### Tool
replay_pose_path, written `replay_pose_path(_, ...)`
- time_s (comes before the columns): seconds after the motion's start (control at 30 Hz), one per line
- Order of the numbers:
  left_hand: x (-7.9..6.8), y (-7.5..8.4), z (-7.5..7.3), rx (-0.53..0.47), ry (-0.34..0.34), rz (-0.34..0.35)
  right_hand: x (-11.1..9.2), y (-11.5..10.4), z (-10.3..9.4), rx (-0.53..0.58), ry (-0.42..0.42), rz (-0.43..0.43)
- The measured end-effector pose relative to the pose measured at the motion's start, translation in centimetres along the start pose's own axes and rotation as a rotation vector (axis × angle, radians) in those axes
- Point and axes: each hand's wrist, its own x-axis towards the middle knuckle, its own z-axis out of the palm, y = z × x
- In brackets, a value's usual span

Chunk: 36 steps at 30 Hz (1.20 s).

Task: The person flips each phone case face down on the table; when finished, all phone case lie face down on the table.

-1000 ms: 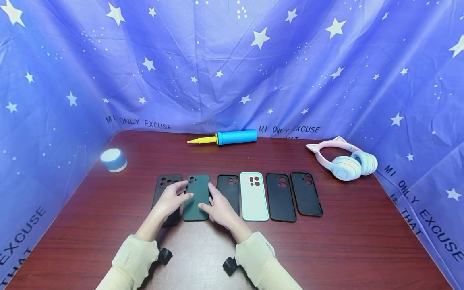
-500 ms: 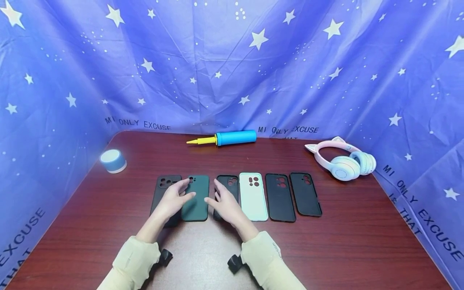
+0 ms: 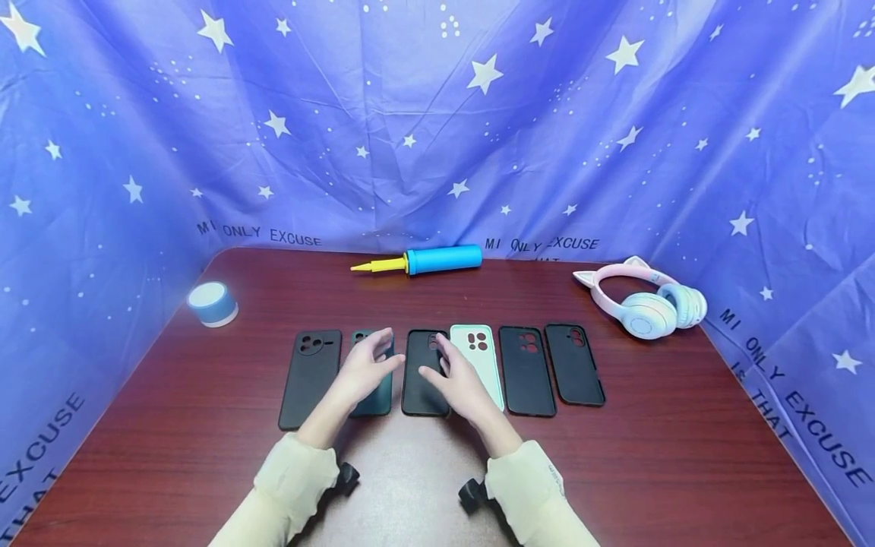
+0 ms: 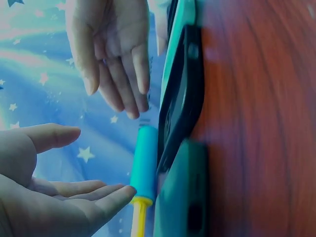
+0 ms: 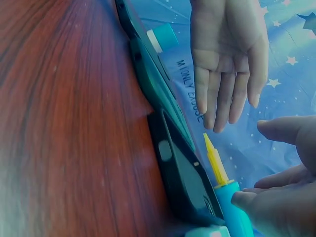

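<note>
Several phone cases lie in a row across the table. My left hand (image 3: 364,371) hovers over the dark green phone case (image 3: 384,395), fingers extended, holding nothing. My right hand (image 3: 465,380) is over the gap between a black phone case (image 3: 420,384) and the white phone case (image 3: 487,361), its fingers relaxed around nothing. The black case lies between the two hands, its hollow side up. In the left wrist view both palms face each other above the cases. A dark phone case (image 3: 311,387) with a round camera ring lies at the left end of the row.
Two more black cases, one (image 3: 526,372) beside the white one and another (image 3: 576,365) at the right end, continue the row. Behind stand a blue and yellow hand pump (image 3: 443,260), cat-ear headphones (image 3: 645,304) at right and a small blue-white cylinder (image 3: 213,305) at left.
Both hands have moved right, from either side of the green case to either side of the black case beside it. The cases have stayed in their row.
</note>
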Motion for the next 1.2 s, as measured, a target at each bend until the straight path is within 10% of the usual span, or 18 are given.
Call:
replay_pose_path(0.4,0.7,-0.2,3.1,0.045,-0.010,-0.052,-0.6,0.5,-0.8,0.012,0.025,0.063)
replay_pose_path(1.2,0.9,-1.3,2.9,-0.037,0.067,-0.099,0.0,1.3,-0.2,0.020,0.026,0.062)
